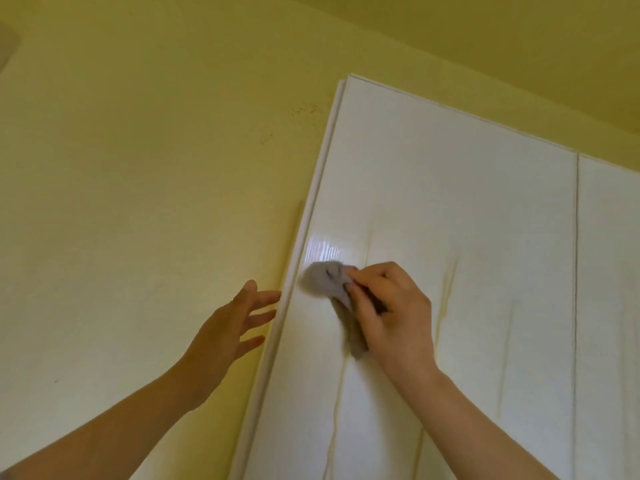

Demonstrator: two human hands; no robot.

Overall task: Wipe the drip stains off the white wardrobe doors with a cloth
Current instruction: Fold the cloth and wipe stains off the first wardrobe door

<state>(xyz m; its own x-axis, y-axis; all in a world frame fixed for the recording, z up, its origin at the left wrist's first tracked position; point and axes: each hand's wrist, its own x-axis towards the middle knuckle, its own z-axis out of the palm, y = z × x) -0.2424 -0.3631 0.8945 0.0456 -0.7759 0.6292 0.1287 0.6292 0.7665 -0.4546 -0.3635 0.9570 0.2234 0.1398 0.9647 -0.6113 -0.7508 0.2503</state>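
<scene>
The white wardrobe door (pixel 450 209) fills the right half of the view, tilted. Yellowish drip stains (pixel 448 282) run down it in several vertical streaks. My right hand (pixel 391 306) grips a small grey cloth (pixel 325 280) and presses it against the door near its left edge, just below a glossy wet patch. My left hand (pixel 228 327) is held with fingers spread and straight, its fingertips at the door's left edge trim. A second door (pixel 609 271) begins past the vertical gap on the right.
A yellow wall (pixel 138 168) lies left of the wardrobe, with faint brownish specks near the wardrobe's top corner. The yellow ceiling (pixel 485 36) meets the wardrobe's top edge above.
</scene>
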